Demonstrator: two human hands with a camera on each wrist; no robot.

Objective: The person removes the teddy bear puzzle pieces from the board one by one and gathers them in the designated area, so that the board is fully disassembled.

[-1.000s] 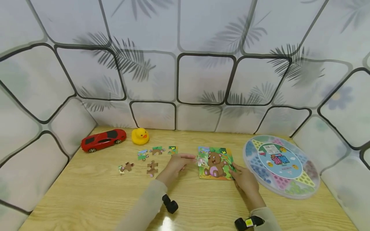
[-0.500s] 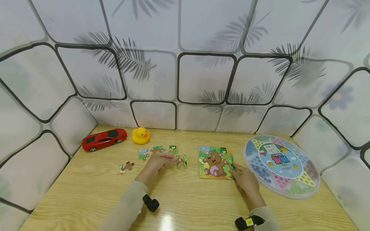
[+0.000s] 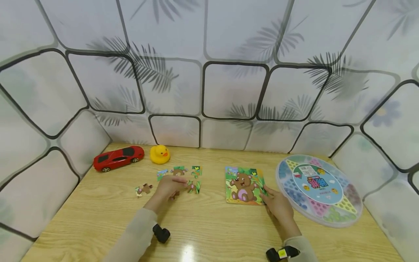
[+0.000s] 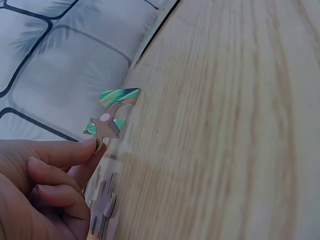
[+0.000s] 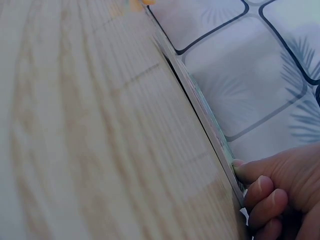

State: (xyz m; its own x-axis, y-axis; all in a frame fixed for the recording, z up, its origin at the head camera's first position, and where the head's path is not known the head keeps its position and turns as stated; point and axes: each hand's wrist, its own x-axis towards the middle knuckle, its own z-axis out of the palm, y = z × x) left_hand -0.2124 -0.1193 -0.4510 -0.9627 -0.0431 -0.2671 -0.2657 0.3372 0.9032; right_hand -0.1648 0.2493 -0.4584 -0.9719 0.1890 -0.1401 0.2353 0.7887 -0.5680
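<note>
My left hand (image 3: 167,187) pinches a jigsaw puzzle piece (image 3: 194,187) between thumb and fingertips. In the left wrist view, the piece (image 4: 106,120) is brown and green with a pink spot and stands out beyond the fingertips. Around that hand lie several loose puzzle pieces, among them a brown one (image 3: 143,189) to its left and a green one (image 3: 196,170) at the back; another is mostly hidden under the hand. My right hand (image 3: 278,203) grips the right edge of a square puzzle board (image 3: 243,185) with a brown bear picture, thumb on top in the right wrist view.
At the back left are a red toy car (image 3: 119,158) and a yellow rubber duck (image 3: 160,154). A large round Chinese checkers set (image 3: 317,189) lies right of my right hand. A patterned cloth wall (image 3: 226,133) closes off the back of the wooden table (image 3: 209,233).
My left hand has moved left, away from the bear board to the loose pieces, carrying the pinched puzzle piece with it. The right hand stays on the board's edge.
</note>
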